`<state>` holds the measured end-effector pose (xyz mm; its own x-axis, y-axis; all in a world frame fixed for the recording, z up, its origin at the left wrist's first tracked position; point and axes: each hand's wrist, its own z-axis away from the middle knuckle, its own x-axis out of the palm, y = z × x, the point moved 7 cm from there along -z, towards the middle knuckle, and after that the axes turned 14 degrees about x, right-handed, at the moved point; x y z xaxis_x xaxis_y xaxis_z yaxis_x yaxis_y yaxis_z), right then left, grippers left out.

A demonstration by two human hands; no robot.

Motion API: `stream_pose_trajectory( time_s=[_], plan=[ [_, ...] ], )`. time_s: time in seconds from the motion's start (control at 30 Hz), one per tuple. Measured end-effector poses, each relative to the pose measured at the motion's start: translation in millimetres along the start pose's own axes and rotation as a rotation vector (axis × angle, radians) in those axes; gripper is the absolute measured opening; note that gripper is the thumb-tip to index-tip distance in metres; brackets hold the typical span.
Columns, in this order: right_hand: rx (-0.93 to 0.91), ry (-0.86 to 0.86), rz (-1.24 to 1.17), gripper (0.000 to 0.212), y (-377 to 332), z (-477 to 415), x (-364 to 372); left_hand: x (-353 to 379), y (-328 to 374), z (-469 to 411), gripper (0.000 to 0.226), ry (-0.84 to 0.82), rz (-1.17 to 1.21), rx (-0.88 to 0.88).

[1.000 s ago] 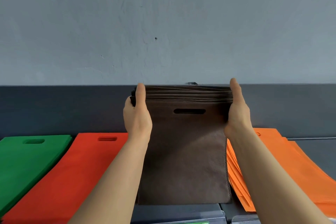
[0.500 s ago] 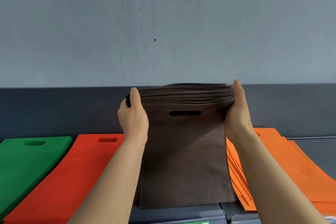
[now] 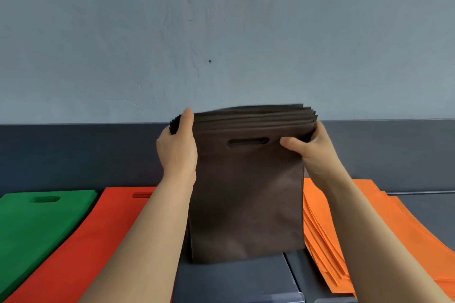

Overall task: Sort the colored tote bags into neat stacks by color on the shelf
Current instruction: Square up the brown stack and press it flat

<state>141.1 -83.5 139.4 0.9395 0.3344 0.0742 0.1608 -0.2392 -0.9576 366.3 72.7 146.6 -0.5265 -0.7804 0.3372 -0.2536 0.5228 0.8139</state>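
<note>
Matt, faintly fibrous cloth brown bags [image 3: 246, 204]; smooth dark matt shelf [image 3: 234, 280]; rough painted wall [image 3: 221, 32].

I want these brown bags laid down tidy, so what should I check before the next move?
1. Grip: left hand and right hand hold the brown stack at its upper corners: ok.
2. Brown top edges flush: they are fanned: not ok.
3. Bottom edge resting on the shelf: ok.
4. Gap between red stack and orange stack wide enough: cannot tell, arms and bags hide it.
5. Orange stack neat: its edges are splayed: not ok.
</note>
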Motion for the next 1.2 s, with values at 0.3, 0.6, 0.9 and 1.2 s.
stream_pose_trajectory(
  time_s=[0.3, 0.6, 0.9, 1.2],
  plan=[
    [0.249, 0.288, -0.277, 0.036, 25, 3, -4, 4, -13, 8, 0.038, 0.000, -0.049, 0.025],
    [0.299, 0.337, -0.321, 0.040, 21, 1, -8, 4, -15, 5, 0.047, 0.052, -0.032, 0.079],
    [0.292, 0.056, -0.249, 0.090, 22, -8, 3, 2, -17, -1, 0.038, 0.111, -0.055, 0.077],
    [0.067, -0.080, 0.093, 0.066, 29, -2, 2, -2, -25, -4, 0.033, 0.058, -0.047, 0.046]
  ],
)
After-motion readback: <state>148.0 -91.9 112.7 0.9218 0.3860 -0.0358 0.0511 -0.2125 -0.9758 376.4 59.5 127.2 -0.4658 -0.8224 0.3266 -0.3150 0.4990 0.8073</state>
